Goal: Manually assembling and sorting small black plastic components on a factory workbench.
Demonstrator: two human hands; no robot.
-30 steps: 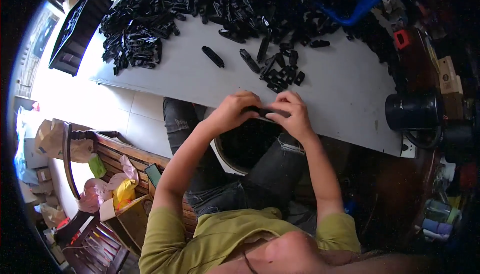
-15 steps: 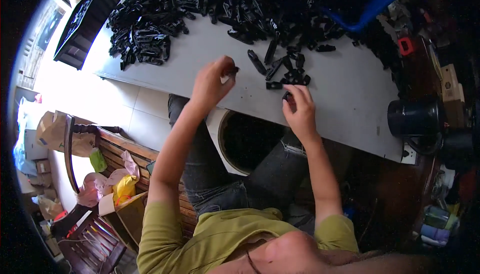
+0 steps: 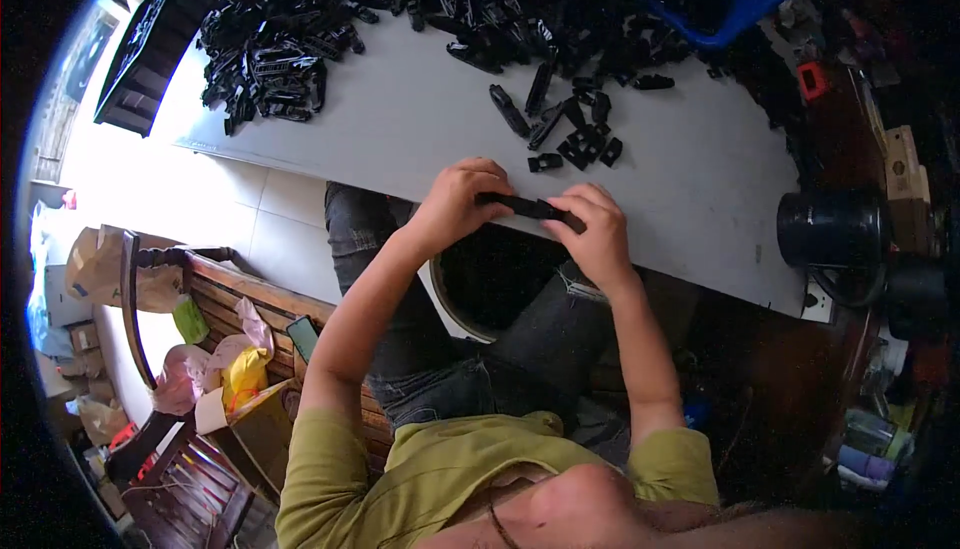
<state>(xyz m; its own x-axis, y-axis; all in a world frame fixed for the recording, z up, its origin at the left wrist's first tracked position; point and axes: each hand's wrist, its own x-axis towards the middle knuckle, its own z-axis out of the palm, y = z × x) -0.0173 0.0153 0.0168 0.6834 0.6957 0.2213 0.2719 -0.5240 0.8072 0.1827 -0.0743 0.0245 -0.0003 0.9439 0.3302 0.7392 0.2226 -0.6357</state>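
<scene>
Near the front edge of the grey-white table [image 3: 690, 209], my left hand [image 3: 462, 207] and my right hand [image 3: 595, 231] hold a narrow black plastic piece [image 3: 522, 206] between them. My left fingers pinch one end and my right fingers the other. Whether it is one part or two parts end to end, I cannot tell. Just beyond my hands lie several short black parts [image 3: 580, 147], and a longer black part [image 3: 508, 111] rests a little left of them.
Large heaps of black plastic parts [image 3: 290, 39] cover the far side of the table. A black crate [image 3: 150, 59] stands at the far left, a blue tub [image 3: 745, 9] at the far right. A black bucket-like container [image 3: 830, 234] is by the right edge. A wooden bench [image 3: 245, 294] is at left.
My hands were apart, each with a dark piece. Now my left hand has come down and right, and both meet on the long black piece. The view has shifted slightly.
</scene>
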